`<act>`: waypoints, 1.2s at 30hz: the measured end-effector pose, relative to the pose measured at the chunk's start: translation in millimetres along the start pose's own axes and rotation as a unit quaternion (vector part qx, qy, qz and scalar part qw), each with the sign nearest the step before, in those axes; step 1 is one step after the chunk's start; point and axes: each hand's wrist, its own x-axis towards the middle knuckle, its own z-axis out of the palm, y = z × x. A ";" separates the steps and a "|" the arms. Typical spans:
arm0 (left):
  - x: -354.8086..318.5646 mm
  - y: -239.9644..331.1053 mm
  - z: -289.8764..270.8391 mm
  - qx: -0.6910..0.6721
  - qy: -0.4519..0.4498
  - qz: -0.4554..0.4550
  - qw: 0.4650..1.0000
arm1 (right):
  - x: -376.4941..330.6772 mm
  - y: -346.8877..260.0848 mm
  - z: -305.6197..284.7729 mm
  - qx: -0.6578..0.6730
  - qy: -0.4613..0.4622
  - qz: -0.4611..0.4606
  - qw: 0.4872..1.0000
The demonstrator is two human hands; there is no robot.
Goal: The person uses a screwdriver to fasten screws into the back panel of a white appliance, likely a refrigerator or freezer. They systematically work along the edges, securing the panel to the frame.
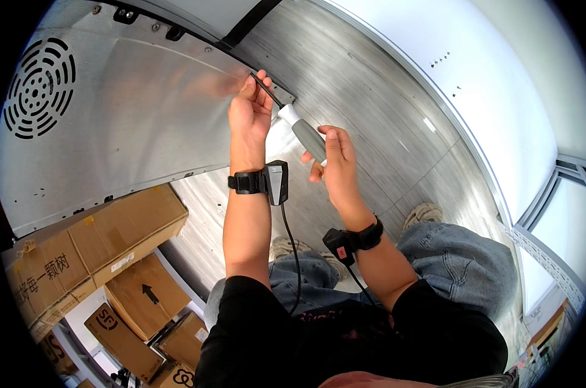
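A screwdriver [307, 134] with a grey and white handle and a dark shaft slants across the middle of the view. Its handle end lies between the thumb and fingers of my right hand [340, 161]. My left hand [251, 108] is closed around the front of the shaft, thumb and fingertips together at the tip. That tip is beside the edge of a large silver metal panel [150, 110]. Whether a screw sits between my left fingertips is too small to tell. Several screws and black clips line the panel's upper edge, and round vent slots show at its left.
Cardboard boxes [144, 288] are stacked at the lower left, under the panel's near edge. A long white panel or cabinet [500, 84] curves along the right. Grey wood-look floor [370, 103] lies between. Black wrist straps with cables [291, 239] run along my forearms.
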 end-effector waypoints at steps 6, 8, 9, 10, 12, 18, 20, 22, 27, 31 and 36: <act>1.7 -4.3 4.9 0.001 0.001 0.006 1.000 | 19.1 41.7 -5.8 -0.152 0.087 -0.221 0.959; 2.5 -1.6 -0.9 -0.005 -0.002 0.009 1.000 | 4.0 10.7 -0.8 -0.031 0.013 -0.030 0.999; 2.8 -0.6 -2.5 -0.007 -0.001 0.007 1.000 | 2.9 3.6 -1.9 -0.023 -0.009 -0.005 1.000; 2.9 -1.3 -1.5 -0.007 -0.003 0.005 1.000 | 3.3 -3.6 -5.7 -0.013 -0.030 0.019 0.999; 3.0 -3.4 0.2 -0.008 0.002 0.002 1.000 | 7.6 7.4 -8.5 -0.075 -0.003 -0.055 0.996; 3.2 -3.7 3.2 -0.015 0.017 -0.004 1.000 | 8.1 18.2 -4.3 -0.047 0.043 -0.076 0.995; 3.5 -3.4 2.1 -0.019 0.019 -0.002 1.000 | 7.1 4.1 -10.3 0.008 0.017 0.027 0.999; 3.8 -3.2 1.8 -0.024 0.011 -0.003 1.000 | 2.8 -4.7 -5.3 0.008 0.015 0.008 1.000; 3.6 -4.9 3.8 -0.031 0.006 -0.004 1.000 | 2.8 -0.3 -4.3 -0.040 -0.041 -0.034 0.998; 4.7 -3.1 2.8 -0.030 0.013 -0.007 0.999 | 5.5 -5.6 -10.4 0.035 -0.061 0.054 0.996; 7.1 -3.9 0.7 -0.020 0.014 -0.008 1.000 | 7.2 -6.1 -13.7 0.046 -0.074 0.067 0.994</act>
